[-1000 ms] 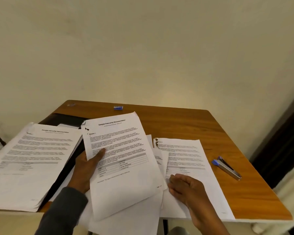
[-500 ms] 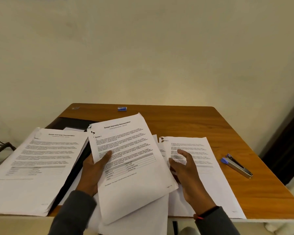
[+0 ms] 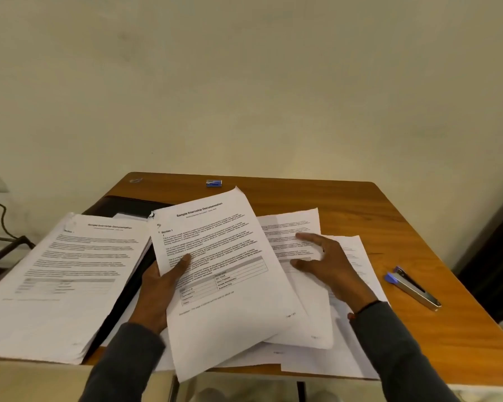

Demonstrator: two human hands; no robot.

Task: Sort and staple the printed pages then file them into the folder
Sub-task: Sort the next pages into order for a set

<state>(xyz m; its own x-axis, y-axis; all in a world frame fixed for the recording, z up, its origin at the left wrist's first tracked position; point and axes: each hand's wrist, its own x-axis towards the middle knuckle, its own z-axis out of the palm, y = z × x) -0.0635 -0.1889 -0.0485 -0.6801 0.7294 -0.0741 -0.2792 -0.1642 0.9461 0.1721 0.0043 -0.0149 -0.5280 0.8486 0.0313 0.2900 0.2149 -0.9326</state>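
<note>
Shifted page (image 3: pixel 291 224) beneath right fingers (image 3: pixel 308 237)

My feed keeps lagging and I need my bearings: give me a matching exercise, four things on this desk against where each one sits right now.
Things
1. silver metal stapler with blue end
2. small blue box
3. thick white stack of printed pages
4. white titled page set

Places
A. gripped by the left hand, thumb on top
B. near the far edge of the brown wooden table
C. left side, lying partly over the black folder
D. bare tabletop to the right of the right hand

Pairs: 1-D, 2-B, 3-C, 4-A
</note>
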